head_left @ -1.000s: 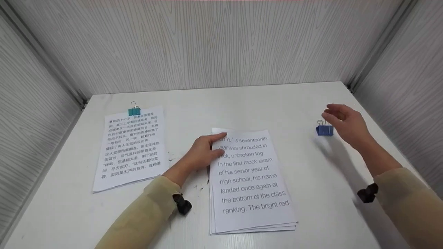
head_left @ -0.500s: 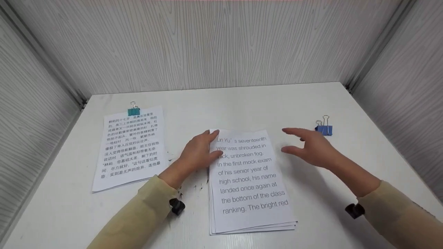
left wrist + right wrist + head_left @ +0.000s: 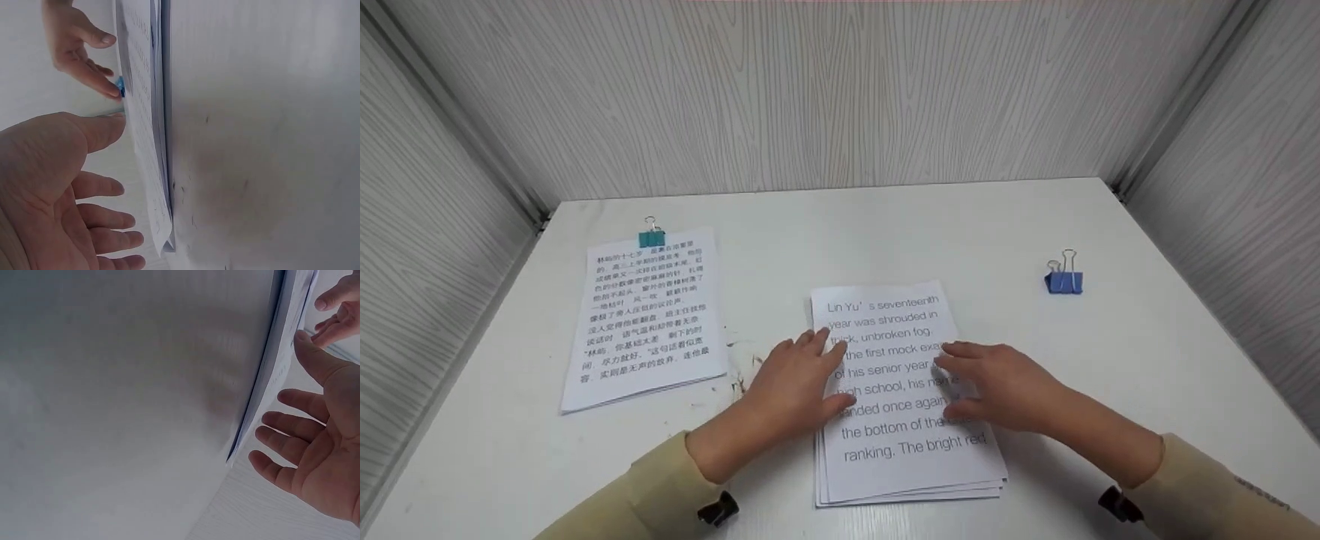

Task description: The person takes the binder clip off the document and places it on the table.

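Observation:
A stack of printed English pages (image 3: pixel 900 476) lies on the table in front of me, its lower sheets slightly uneven at the near edge. My left hand (image 3: pixel 795 386) is at its left side, fingers spread and fingertips overlapping the page in the head view. Across from it, my right hand (image 3: pixel 1009 386) is at the right side, with thumb and fingers apart. Both wrist views show relaxed, spread fingers and bare palms, the left hand (image 3: pixel 62 185) and the right hand (image 3: pixel 326 444) close to the stack's edges. A blue binder clip (image 3: pixel 1063 283) stands farther right, handles up.
To the left lies another stack of pages with Chinese text (image 3: pixel 641 322), held at its top by a teal binder clip (image 3: pixel 652 238). Small dark marks (image 3: pixel 737 386) show on the white table (image 3: pixel 885 232). Wood-grain panels (image 3: pixel 840 97) enclose the back and sides.
My right hand has left the blue binder clip, moving left and nearer to the stack's right side. My left hand has slid down toward me along the left edge.

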Tool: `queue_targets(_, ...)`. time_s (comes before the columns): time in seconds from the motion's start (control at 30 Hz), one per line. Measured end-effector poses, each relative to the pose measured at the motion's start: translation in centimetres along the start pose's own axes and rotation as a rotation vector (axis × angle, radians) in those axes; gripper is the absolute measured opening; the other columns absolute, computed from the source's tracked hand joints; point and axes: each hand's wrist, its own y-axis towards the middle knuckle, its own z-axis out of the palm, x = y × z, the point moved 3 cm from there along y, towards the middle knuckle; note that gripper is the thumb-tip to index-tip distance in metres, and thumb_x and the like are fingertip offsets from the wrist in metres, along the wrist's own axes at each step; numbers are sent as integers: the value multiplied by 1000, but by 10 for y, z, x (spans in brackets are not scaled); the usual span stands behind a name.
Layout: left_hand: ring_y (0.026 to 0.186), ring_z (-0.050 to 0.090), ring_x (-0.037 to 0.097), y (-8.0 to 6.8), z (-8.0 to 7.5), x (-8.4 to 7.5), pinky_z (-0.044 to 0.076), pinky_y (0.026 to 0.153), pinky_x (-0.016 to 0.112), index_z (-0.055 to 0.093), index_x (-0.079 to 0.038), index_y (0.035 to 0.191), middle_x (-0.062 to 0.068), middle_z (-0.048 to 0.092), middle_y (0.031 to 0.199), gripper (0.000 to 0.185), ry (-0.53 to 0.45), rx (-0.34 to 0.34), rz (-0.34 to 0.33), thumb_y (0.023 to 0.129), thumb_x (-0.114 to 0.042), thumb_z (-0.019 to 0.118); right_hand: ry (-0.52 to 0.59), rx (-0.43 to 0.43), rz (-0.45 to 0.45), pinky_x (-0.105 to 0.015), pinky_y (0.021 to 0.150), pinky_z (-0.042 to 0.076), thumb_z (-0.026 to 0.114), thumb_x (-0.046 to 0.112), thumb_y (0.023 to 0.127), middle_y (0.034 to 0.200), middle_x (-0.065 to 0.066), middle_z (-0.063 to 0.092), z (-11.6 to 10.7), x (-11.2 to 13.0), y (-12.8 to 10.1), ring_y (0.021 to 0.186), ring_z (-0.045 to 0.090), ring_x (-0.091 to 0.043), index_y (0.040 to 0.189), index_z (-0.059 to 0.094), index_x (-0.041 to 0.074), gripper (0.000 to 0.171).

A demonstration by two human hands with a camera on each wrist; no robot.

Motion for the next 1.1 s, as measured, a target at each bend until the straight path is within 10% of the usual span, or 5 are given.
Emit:
queue_targets(0.5, 136, 58, 42, -25, 16, -21, 37, 118, 61, 63, -3, 144, 25, 62, 145, 72, 102, 111, 91, 93, -51, 77, -77, 43, -63, -57, 102, 54, 90, 37, 85, 139, -15, 68, 10, 9, -12, 118, 70, -37, 131, 75, 8, 56)
queue_targets(1.1, 152, 38, 45, 5, 26, -19, 25, 127, 55, 47, 1, 158, 28, 42, 162, 76, 113, 191, 109, 105, -53, 58, -80, 153, 28, -65, 117, 37, 78, 43, 96, 165, -18, 43, 9, -17, -21, 153, 40, -38, 158, 49, 4, 79)
